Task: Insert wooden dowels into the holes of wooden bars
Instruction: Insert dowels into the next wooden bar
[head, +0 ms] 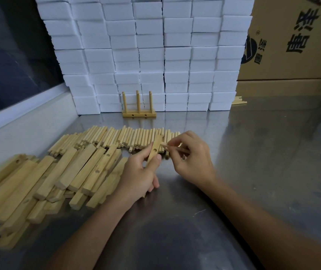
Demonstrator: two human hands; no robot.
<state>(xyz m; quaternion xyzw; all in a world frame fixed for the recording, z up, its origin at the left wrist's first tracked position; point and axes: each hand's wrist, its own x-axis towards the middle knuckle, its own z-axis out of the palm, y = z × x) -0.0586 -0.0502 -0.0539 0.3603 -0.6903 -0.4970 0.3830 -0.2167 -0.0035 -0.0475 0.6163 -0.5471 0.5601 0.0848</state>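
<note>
My left hand (pixel 139 175) grips a short wooden bar (pixel 155 150) with a round hole in its face, tilted up off the table. My right hand (pixel 191 156) pinches a wooden dowel (pixel 165 146) whose tip meets the bar's upper end. A row of loose dowels (pixel 128 137) lies behind the hands. To the left, a heap of wooden bars (pixel 58 176) with holes covers the table. Farther back stands a bar with three upright dowels (pixel 138 110).
The work surface is a shiny metal table (pixel 253 152). A wall of stacked white foam blocks (pixel 146 51) rises at the back. Cardboard boxes (pixel 292 45) stand at the back right, with a few dowels (pixel 238 101) beside them. A dark window (pixel 13 55) is at the left.
</note>
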